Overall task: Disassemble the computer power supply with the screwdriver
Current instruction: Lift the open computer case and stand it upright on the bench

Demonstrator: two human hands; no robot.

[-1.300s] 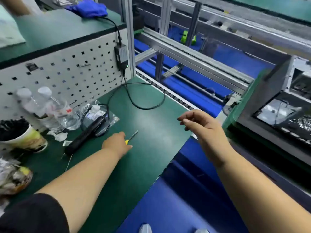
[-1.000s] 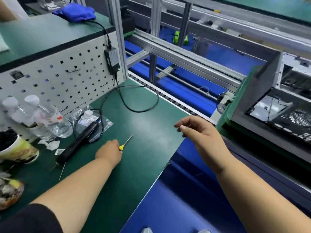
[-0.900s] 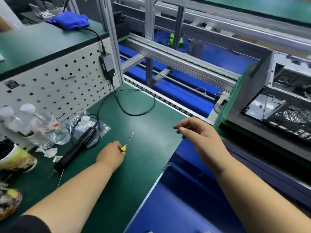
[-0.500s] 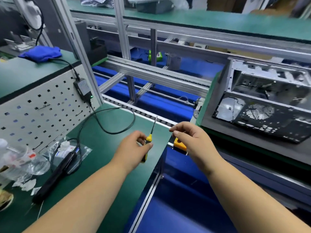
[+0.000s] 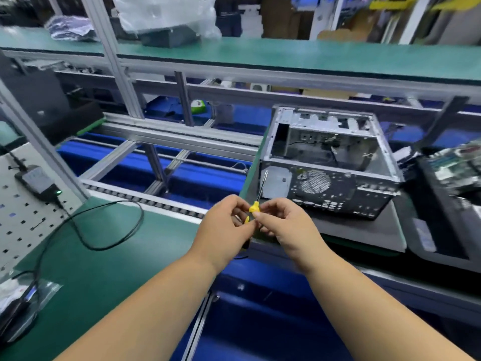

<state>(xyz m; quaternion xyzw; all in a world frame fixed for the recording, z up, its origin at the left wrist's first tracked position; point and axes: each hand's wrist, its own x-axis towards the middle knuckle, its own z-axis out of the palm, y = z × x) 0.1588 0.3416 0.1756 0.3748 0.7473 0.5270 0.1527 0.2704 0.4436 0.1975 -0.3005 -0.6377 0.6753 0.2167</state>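
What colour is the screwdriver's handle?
Yellow; the screwdriver shows best in the head view.

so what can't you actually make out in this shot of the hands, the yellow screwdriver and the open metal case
Head view only:
- Yellow-handled screwdriver: lower handle hidden by left hand and right hand; tip type too small.
- Open grey metal computer case: power supply not identifiable inside; screws too small.
- Circuit board in black tray: motion-blurred, cut off by right edge.

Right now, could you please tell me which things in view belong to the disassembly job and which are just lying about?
For the job:
- screwdriver, held in the left hand and right hand
- open computer case on its grey mat

Lying about:
- black cable
- power adapter on the pegboard
- plastic bag
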